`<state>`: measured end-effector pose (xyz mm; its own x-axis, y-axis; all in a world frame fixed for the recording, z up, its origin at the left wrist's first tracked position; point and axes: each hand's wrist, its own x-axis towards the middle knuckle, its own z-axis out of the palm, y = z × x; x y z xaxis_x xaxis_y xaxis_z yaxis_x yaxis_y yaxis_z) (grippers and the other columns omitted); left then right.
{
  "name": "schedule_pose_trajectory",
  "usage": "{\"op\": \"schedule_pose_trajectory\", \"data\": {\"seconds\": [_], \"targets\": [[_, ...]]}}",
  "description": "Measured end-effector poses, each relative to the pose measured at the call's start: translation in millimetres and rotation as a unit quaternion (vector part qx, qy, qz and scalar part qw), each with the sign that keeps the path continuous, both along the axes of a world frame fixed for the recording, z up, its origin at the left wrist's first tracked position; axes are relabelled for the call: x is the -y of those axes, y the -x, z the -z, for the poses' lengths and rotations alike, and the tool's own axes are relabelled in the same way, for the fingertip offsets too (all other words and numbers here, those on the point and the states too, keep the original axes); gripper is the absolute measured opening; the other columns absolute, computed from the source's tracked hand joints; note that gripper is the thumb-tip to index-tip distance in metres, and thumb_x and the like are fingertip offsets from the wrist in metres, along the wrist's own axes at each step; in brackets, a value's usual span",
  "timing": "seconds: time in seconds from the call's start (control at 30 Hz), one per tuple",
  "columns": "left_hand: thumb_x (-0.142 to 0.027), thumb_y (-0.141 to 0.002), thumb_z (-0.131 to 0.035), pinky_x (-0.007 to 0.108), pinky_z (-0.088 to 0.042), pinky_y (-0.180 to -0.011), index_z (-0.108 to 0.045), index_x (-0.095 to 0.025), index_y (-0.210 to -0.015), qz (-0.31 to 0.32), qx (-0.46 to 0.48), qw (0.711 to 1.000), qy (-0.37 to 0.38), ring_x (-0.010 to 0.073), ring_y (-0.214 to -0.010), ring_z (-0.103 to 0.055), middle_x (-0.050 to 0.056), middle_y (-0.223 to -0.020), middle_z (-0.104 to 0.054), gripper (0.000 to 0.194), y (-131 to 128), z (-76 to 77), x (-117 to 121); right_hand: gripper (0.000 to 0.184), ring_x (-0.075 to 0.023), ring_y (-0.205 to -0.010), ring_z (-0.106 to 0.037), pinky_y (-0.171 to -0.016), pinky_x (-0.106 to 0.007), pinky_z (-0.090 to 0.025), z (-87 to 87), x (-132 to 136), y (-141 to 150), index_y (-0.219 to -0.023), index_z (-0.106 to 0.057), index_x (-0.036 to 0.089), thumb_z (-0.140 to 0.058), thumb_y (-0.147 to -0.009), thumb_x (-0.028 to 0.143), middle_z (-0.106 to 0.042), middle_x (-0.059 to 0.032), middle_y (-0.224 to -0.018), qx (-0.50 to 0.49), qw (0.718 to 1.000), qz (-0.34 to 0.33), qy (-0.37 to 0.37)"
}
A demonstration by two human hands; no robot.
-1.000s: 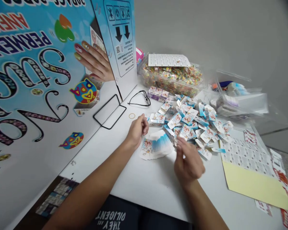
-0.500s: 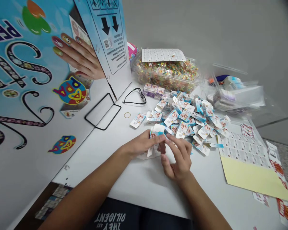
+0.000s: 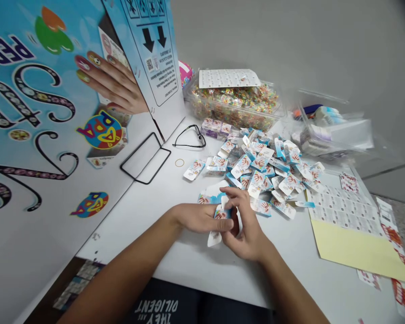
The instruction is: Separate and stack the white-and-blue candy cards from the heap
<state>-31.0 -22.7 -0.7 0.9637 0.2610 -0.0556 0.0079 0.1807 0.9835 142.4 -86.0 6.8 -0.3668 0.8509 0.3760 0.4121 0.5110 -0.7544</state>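
L hand is gripping a small blue/white carton, thumb pressing on its printed front, other fingers going behind & mostly hidden. R hand is meeting it from the other side, fingers curving round the carton's R edge & top end; can't tell if they're pinching a flap or just touching. Carton is sitting btwn both hands, tilted, low over the near part of the white tbl, w/ a white flap sticking out at the bottom. Just behind the hands, a fanned stack of flat cartons is lying on the tbl, partly covered. Beyond, a heap of made-up boxes is spreading out, every which way, some flaps open; one single box is lying apart, L of the heap, nr a rubber band & black-framed glasses. A clear tub of multicol. bits is standing at the back, printed sheet resting on top. On the R, a yellow sheet is lying partly under white printed sheets. Big blue carton w/ upside-down print is standing on the L.
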Motion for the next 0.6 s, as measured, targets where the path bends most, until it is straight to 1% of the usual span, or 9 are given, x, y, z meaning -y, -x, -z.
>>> {"op": "schedule_pose_trajectory", "data": {"seconds": [0.07,0.13,0.17,0.23,0.33,0.4,0.5,0.57,0.6], "targets": [[-0.074,-0.077,-0.056,0.029,-0.047,-0.072,-0.059,-0.017,-0.091,-0.022,0.011,1.000,-0.005,0.0159,-0.079,-0.053,0.004,-0.086,-0.059,0.059,-3,1.6,1,0.032,-0.0292,-0.119,-0.048,-0.088,-0.042,-0.048,1.0,0,-1,-0.099,-0.043,0.023,-0.060,-0.073,0.019,-0.045,-0.0127,-0.132,-0.038,0.998,-0.003,0.041],[-0.075,-0.068,-0.064,0.030,-0.047,-0.072,-0.060,-0.017,-0.091,-0.070,0.023,0.997,-0.011,0.0182,-0.081,-0.054,0.005,-0.088,-0.059,0.063,-7,2.4,1,0.028,-0.0280,-0.113,-0.050,-0.072,-0.035,-0.050,2.2,0,-3,-0.095,-0.042,0.023,-0.060,-0.075,0.023,-0.045,-0.0131,-0.125,-0.075,0.995,-0.002,0.065],[-0.075,-0.065,-0.066,0.031,-0.046,-0.073,-0.061,-0.017,-0.090,-0.089,0.027,0.996,-0.014,0.0193,-0.082,-0.055,0.006,-0.088,-0.060,0.064,-9,2.3,1,0.026,-0.0279,-0.111,-0.050,-0.070,-0.034,-0.050,2.5,-1,-4,-0.094,-0.042,0.023,-0.060,-0.076,0.025,-0.045,-0.0131,-0.122,-0.084,0.994,0.002,0.063],[-0.074,-0.064,-0.068,0.031,-0.045,-0.074,-0.063,-0.017,-0.087,-0.107,0.028,0.994,-0.014,0.0205,-0.082,-0.056,0.006,-0.087,-0.061,0.062,-12,1.7,1,0.022,-0.0286,-0.112,-0.049,-0.077,-0.039,-0.050,1.8,-2,-6,-0.091,-0.044,0.022,-0.059,-0.076,0.025,-0.045,-0.0127,-0.120,-0.077,0.996,0.014,0.034],[-0.071,-0.066,-0.070,0.029,-0.043,-0.070,-0.063,-0.017,-0.087,-0.115,0.025,0.993,-0.005,0.0193,-0.079,-0.056,0.004,-0.083,-0.062,0.058,-14,0.5,2,0.020,-0.0304,-0.117,-0.046,-0.092,-0.049,-0.044,-2.2,-4,-9,-0.089,-0.046,0.022,-0.059,-0.074,0.024,-0.044,-0.0129,-0.126,-0.053,0.998,0.026,-0.013],[-0.066,-0.068,-0.073,0.028,-0.043,-0.067,-0.063,-0.017,-0.084,-0.115,0.023,0.993,0.007,0.0175,-0.074,-0.057,0.004,-0.080,-0.063,0.052,-14,0.4,4,0.019,-0.0306,-0.117,-0.047,-0.092,-0.048,-0.044,-5.5,-3,-10,-0.087,-0.045,0.022,-0.058,-0.072,0.022,-0.044,-0.0127,-0.127,-0.055,0.998,0.019,-0.008],[-0.058,-0.080,-0.067,0.028,-0.047,-0.066,-0.063,-0.016,-0.078,-0.095,0.001,0.994,0.057,0.0153,-0.064,-0.059,0.003,-0.067,-0.063,0.042,-14,2.1,9,0.016,-0.0294,-0.113,-0.050,-0.089,-0.046,-0.045,-8.6,-2,-10,-0.078,-0.043,0.022,-0.056,-0.070,0.016,-0.051,-0.0105,-0.117,-0.045,0.999,-0.006,0.018],[-0.057,-0.082,-0.065,0.028,-0.049,-0.064,-0.066,-0.015,-0.078,-0.110,-0.007,0.990,0.084,0.0150,-0.059,-0.060,0.004,-0.064,-0.064,0.043,-14,5.1,10,0.011,-0.0287,-0.110,-0.053,-0.087,-0.045,-0.046,-7.7,-1,-9,-0.076,-0.047,0.021,-0.056,-0.072,0.015,-0.053,-0.0096,-0.113,-0.030,0.999,-0.017,0.015],[-0.059,-0.080,-0.066,0.027,-0.049,-0.063,-0.068,-0.014,-0.080,-0.134,-0.001,0.987,0.087,0.0154,-0.060,-0.061,0.005,-0.066,-0.065,0.045,-15,7.0,11,0.009,-0.0283,-0.108,-0.053,-0.087,-0.044,-0.046,-6.2,-1,-8,-0.078,-0.051,0.021,-0.056,-0.074,0.015,-0.053,-0.0099,-0.115,-0.027,1.000,-0.011,0.006]]}}
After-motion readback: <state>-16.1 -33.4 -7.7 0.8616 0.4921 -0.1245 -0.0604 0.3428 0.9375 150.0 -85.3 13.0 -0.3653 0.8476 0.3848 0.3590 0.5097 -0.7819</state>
